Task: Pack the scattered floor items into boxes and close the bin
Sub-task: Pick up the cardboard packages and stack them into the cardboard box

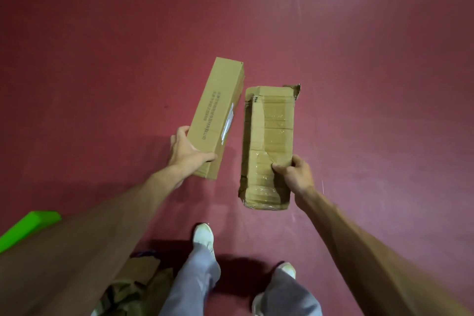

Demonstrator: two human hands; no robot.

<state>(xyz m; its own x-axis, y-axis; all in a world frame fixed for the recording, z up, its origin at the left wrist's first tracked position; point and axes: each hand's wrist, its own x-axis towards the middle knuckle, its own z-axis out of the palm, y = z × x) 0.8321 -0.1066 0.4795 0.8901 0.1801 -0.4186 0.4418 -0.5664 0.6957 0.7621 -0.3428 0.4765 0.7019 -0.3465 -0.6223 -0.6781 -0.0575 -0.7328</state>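
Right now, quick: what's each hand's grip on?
Left hand: closed, holding the near end of the long printed cardboard box.
Right hand: closed, holding the near part of the tape-wrapped cardboard box.

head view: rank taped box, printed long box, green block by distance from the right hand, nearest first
1. taped box: gripped by the right hand near its lower end.
2. printed long box: just to the left of the taped box, held by the left hand.
3. green block: far left, low at the frame edge.
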